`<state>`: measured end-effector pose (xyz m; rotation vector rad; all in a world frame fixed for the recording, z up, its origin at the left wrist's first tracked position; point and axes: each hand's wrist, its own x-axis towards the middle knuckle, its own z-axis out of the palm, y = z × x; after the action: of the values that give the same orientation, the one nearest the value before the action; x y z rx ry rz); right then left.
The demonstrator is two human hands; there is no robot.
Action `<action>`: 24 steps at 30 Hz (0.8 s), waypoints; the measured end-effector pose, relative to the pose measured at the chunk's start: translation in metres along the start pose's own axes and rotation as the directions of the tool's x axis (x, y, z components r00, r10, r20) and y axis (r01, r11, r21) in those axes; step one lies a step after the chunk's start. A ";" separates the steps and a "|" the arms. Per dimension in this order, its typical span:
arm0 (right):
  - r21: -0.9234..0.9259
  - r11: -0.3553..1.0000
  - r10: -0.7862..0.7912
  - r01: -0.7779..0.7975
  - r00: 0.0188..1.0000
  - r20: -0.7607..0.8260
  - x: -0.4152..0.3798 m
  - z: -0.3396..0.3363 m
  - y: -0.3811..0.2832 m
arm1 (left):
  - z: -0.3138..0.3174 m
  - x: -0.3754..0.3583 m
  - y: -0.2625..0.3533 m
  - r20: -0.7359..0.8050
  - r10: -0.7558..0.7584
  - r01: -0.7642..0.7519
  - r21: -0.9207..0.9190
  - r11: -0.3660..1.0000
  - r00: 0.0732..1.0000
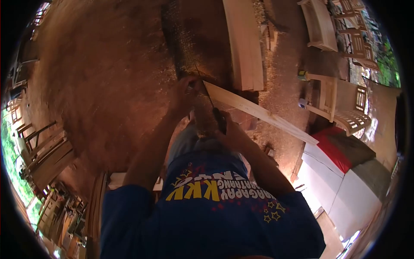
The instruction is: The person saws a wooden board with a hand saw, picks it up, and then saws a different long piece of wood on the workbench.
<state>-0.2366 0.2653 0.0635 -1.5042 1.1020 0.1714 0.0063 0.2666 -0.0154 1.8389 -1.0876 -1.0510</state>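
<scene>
My right hand is closed round the dark handle of a handsaw. Its thin blade, seen almost edge-on, runs forward past the near end of a pale wooden board. That board slants away to the right. My left hand is at the board's near end, with its fingers curled; shadow hides exactly how they grip it. Between my forearms, close to my knees, is a brown wooden surface with some sawdust on it.
A wide pale plank lies ahead, with sawdust and shavings on the brown floor around it. Wooden chairs and a bench stand at the right, near a white-and-red covered stack. More timber is at the left.
</scene>
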 end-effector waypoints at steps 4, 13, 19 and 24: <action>-0.042 0.993 -0.108 0.110 0.993 0.058 0.006 -0.004 0.007 | -0.005 -0.010 -0.006 -0.016 -0.037 0.036 -0.074 0.997 0.999; -0.236 0.968 -0.044 0.080 0.987 0.154 0.036 0.021 -0.043 | -0.068 -0.024 -0.034 -0.072 -0.128 0.109 -0.227 0.968 0.989; -0.196 0.980 0.003 0.036 0.981 0.195 0.045 0.024 -0.053 | -0.078 -0.033 -0.039 -0.133 -0.141 0.098 -0.287 0.953 0.981; -0.167 0.985 0.080 -0.041 0.968 0.237 0.055 0.023 -0.046 | -0.075 -0.032 -0.041 -0.108 -0.168 0.129 -0.302 0.945 0.980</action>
<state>-0.1641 0.2486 0.0533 -1.5453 0.9545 0.4851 0.0768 0.3245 -0.0134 1.7403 -0.6814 -1.0953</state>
